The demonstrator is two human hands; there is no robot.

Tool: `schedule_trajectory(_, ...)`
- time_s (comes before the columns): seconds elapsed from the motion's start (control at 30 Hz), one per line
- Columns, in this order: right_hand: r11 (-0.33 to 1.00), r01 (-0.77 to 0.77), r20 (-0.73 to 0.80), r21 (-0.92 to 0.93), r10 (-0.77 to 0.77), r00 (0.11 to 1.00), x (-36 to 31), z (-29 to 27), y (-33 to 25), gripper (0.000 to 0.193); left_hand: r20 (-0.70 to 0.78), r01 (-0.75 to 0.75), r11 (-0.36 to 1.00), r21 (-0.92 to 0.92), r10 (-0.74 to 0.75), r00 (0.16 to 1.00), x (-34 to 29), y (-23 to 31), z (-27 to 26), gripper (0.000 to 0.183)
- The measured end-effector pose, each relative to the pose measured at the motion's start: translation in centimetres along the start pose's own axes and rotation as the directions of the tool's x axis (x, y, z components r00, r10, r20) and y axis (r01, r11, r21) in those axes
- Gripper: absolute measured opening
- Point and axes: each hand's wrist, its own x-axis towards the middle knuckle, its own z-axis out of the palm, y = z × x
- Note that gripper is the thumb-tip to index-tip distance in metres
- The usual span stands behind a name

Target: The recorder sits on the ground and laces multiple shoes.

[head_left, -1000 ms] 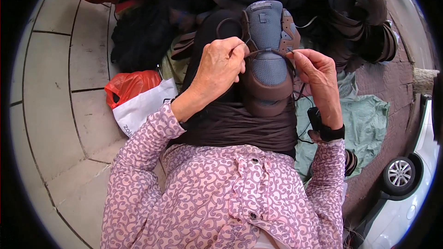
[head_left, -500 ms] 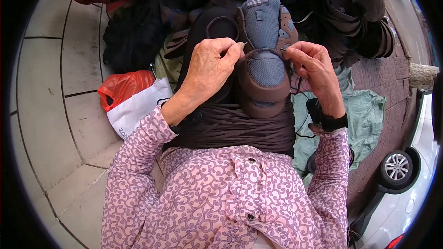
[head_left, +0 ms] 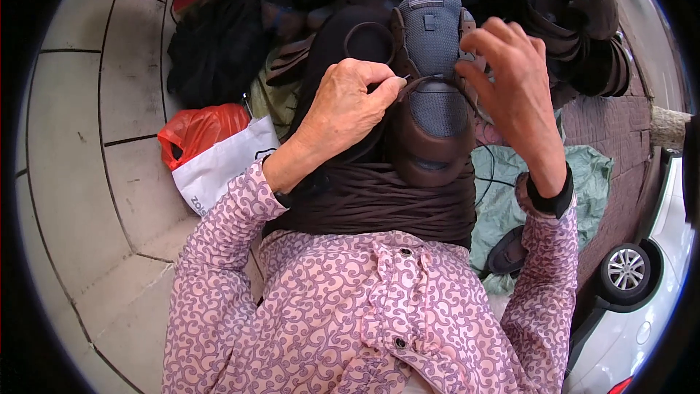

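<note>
On my lap lies a brown shoe [head_left: 437, 153] with a grey-blue mesh tongue [head_left: 432, 36], its opening facing away from me. A brown shoelace [head_left: 423, 80] crosses the lower tongue, and a loop of it [head_left: 368, 25] curls out to the left. My left hand [head_left: 350, 98] pinches the shoelace between thumb and forefinger at the left edge of the shoe. My right hand [head_left: 507, 69] is raised by the right-hand eyelets, its fingers curled but apart, slightly blurred. A thick bundle of brown laces [head_left: 372, 208] lies across my lap below the shoe.
Dark shoes [head_left: 576, 22] are piled ahead and at the right. A red plastic bag [head_left: 204, 131] and a white bag [head_left: 226, 164] sit at the left on pale tiles. Green sheeting [head_left: 583, 182] lies at the right under another shoe [head_left: 508, 252]; a white car [head_left: 649, 306] stands beyond.
My right hand has let go of the shoelace at the right side of the shoe and risen up and away, fingers spreading. My left hand still pinches the lace. The view has shifted slightly.
</note>
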Motion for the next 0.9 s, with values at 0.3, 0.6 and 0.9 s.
schedule_trajectory(0.3,0.771,-0.199,0.327,0.604,-0.012,0.945,2.6,3.3,0.5,0.015,0.082,-0.028,0.998,0.060,0.023,0.996,0.4,0.2,-0.3,0.026)
schedule_trajectory(0.6,0.808,-0.193,0.490,0.557,-0.131,0.862,4.9,3.1,1.9,0.020,-0.028,-0.048,0.976,0.213,0.055,0.998,0.6,1.1,0.9,0.025)
schedule_trajectory(0.9,0.820,-0.166,0.546,0.548,-0.200,0.813,5.3,3.6,2.6,0.017,-0.155,-0.196,0.864,0.463,0.297,0.942,0.9,2.2,3.5,0.015)
